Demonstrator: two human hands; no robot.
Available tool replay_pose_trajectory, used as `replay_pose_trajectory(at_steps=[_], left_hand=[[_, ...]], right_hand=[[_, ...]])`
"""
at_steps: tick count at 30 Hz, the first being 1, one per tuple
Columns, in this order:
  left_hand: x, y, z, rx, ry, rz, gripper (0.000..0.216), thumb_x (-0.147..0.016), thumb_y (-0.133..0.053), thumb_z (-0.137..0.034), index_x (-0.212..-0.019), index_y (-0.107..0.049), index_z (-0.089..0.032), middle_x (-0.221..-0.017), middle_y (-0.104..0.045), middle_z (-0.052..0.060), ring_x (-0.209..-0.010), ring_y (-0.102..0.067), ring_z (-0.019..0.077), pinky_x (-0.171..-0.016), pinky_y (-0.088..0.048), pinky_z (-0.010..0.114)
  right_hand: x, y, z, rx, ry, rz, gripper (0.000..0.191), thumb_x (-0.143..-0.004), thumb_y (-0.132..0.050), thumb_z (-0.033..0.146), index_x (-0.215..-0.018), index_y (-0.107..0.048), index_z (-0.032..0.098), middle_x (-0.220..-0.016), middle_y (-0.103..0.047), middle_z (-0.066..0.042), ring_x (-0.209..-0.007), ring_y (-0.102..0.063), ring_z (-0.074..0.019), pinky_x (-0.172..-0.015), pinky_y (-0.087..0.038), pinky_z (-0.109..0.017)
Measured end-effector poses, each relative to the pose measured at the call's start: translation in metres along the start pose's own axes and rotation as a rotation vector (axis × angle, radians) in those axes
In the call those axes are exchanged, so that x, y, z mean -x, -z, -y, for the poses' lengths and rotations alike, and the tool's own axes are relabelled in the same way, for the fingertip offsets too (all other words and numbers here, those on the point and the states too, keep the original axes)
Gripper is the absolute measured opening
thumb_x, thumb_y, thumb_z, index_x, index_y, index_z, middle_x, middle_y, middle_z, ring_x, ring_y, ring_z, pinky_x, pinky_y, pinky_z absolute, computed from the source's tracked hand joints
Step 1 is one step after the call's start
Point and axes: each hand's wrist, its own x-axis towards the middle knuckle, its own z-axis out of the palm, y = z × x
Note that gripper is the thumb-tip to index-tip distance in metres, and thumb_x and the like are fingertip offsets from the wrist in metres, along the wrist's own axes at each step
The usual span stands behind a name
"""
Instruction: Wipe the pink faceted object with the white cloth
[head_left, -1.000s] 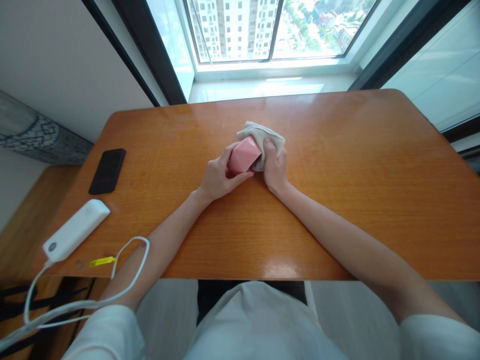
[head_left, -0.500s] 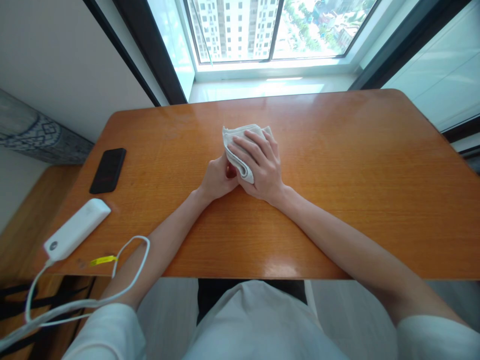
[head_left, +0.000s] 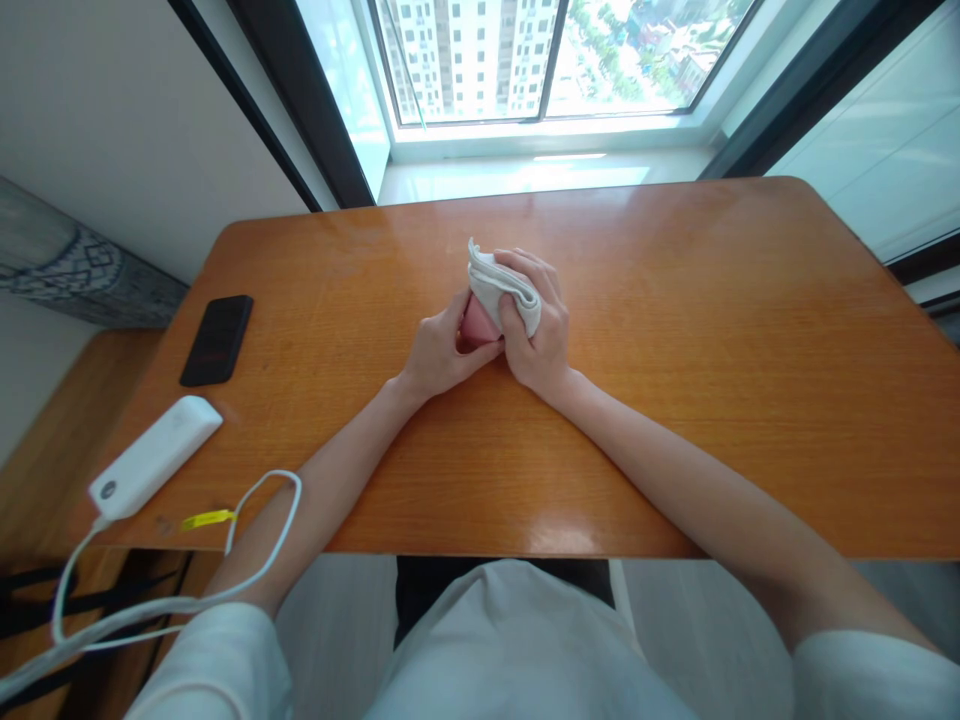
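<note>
Near the middle of the wooden table [head_left: 675, 400], my left hand [head_left: 441, 345] grips a small pink object [head_left: 478, 322] between its thumb and fingers. Most of that object is covered, so its kind cannot be made out. My right hand [head_left: 544, 330] is closed on a folded white cloth [head_left: 504, 285], thumb on the near side and fingers over the far side. The cloth presses against the right and upper part of the pink object. Both hands meet just above the tabletop.
A black phone [head_left: 217, 340] lies at the table's left side. Nearer to me is a white power bank [head_left: 156, 457] with a white cable [head_left: 289, 520] looping over my left forearm; a yellow tag [head_left: 208, 519] hangs on it. A window [head_left: 555, 60] stands beyond the far edge.
My right hand has turned and shifted slightly right with the cloth, its thumb now showing in front. More of the pink object has come into sight in my left hand.
</note>
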Motion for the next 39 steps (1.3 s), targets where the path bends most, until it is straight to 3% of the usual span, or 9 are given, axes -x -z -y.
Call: replay_pose_trajectory(at_steps=[6, 11, 16, 20, 22, 26, 29, 35, 39], left_hand=[[-0.001, 0.001, -0.003, 0.018, -0.002, 0.003, 0.089, -0.093, -0.086, -0.073, -0.159, -0.06, -0.019, -0.125, -0.085, 0.012, -0.094, -0.081, 0.0249, -0.086, -0.062, 0.035], [0.0, 0.003, -0.006, 0.015, 0.015, 0.001, 0.086, -0.092, -0.087, -0.073, -0.156, -0.061, -0.022, -0.124, -0.085, 0.01, -0.093, -0.081, 0.0235, -0.084, -0.061, 0.033], [0.0, 0.003, -0.005, 0.0, 0.024, -0.009, 0.086, -0.091, -0.088, -0.073, -0.155, -0.062, -0.022, -0.122, -0.085, 0.009, -0.089, -0.079, 0.022, -0.083, -0.06, 0.033], [0.0, 0.004, -0.004, 0.003, 0.01, -0.004, 0.087, -0.093, -0.087, -0.073, -0.157, -0.061, -0.021, -0.122, -0.085, 0.009, -0.088, -0.079, 0.0217, -0.082, -0.059, 0.032], [0.001, 0.005, -0.005, 0.009, 0.003, 0.004, 0.088, -0.093, -0.086, -0.074, -0.158, -0.06, -0.02, -0.125, -0.085, 0.01, -0.092, -0.08, 0.0227, -0.084, -0.06, 0.032], [0.001, 0.005, -0.005, 0.024, -0.014, 0.007, 0.09, -0.094, -0.083, -0.075, -0.16, -0.059, -0.019, -0.132, -0.083, 0.013, -0.099, -0.082, 0.0246, -0.089, -0.062, 0.034], [0.002, 0.004, 0.0, 0.017, -0.008, -0.001, 0.086, -0.094, -0.085, -0.071, -0.157, -0.059, -0.019, -0.119, -0.085, 0.009, -0.089, -0.079, 0.0218, -0.082, -0.061, 0.033], [0.005, -0.001, 0.012, 0.037, -0.012, -0.017, 0.032, -0.092, -0.082, -0.048, -0.105, -0.065, -0.023, -0.077, -0.072, -0.001, -0.06, -0.061, 0.0156, -0.057, -0.046, 0.03], [0.004, -0.001, 0.011, 0.019, -0.003, -0.01, 0.027, -0.09, -0.08, -0.04, -0.099, -0.061, -0.023, -0.077, -0.072, 0.0, -0.059, -0.061, 0.0158, -0.057, -0.046, 0.03]], right_hand=[[0.0, -0.008, -0.011, -0.199, -0.2, -0.129, 0.052, -0.117, -0.046, 0.065, -0.131, -0.08, 0.027, -0.137, -0.083, -0.008, -0.137, -0.075, -0.0281, -0.126, -0.058, -0.053], [0.002, -0.016, -0.037, -0.324, -0.445, -0.189, 0.059, -0.114, -0.048, 0.073, -0.108, -0.081, 0.024, -0.099, -0.085, -0.002, -0.091, -0.08, -0.0211, -0.093, -0.071, -0.04], [0.0, -0.016, -0.05, -0.352, -0.4, -0.124, 0.061, -0.116, -0.043, 0.07, -0.122, -0.081, 0.023, -0.118, -0.087, -0.004, -0.105, -0.082, -0.0209, -0.099, -0.071, -0.04], [0.003, -0.015, -0.039, -0.293, -0.433, -0.165, 0.059, -0.116, -0.045, 0.07, -0.117, -0.082, 0.024, -0.11, -0.087, -0.003, -0.101, -0.083, -0.0216, -0.098, -0.071, -0.041], [0.004, -0.012, -0.032, -0.266, -0.391, -0.123, 0.058, -0.118, -0.042, 0.068, -0.121, -0.082, 0.026, -0.115, -0.088, -0.004, -0.111, -0.083, -0.0235, -0.107, -0.069, -0.044], [0.005, -0.004, -0.019, -0.139, -0.168, -0.084, 0.053, -0.119, -0.042, 0.063, -0.145, -0.075, 0.03, -0.147, -0.081, -0.009, -0.14, -0.076, -0.0283, -0.125, -0.06, -0.053], [0.005, 0.003, -0.011, -0.025, 0.037, 0.0, 0.054, -0.118, -0.042, 0.06, -0.157, -0.067, 0.033, -0.163, -0.072, -0.01, -0.156, -0.066, -0.0319, -0.134, -0.053, -0.061], [0.009, 0.003, 0.002, 0.123, 0.262, 0.191, 0.056, -0.112, -0.057, 0.059, -0.163, -0.065, 0.038, -0.167, -0.07, -0.005, -0.165, -0.056, -0.0413, -0.146, -0.027, -0.078], [0.01, 0.001, 0.002, 0.14, 0.299, 0.178, 0.058, -0.112, -0.057, 0.055, -0.166, -0.062, 0.036, -0.168, -0.069, -0.006, -0.164, -0.057, -0.0417, -0.145, -0.027, -0.077]])
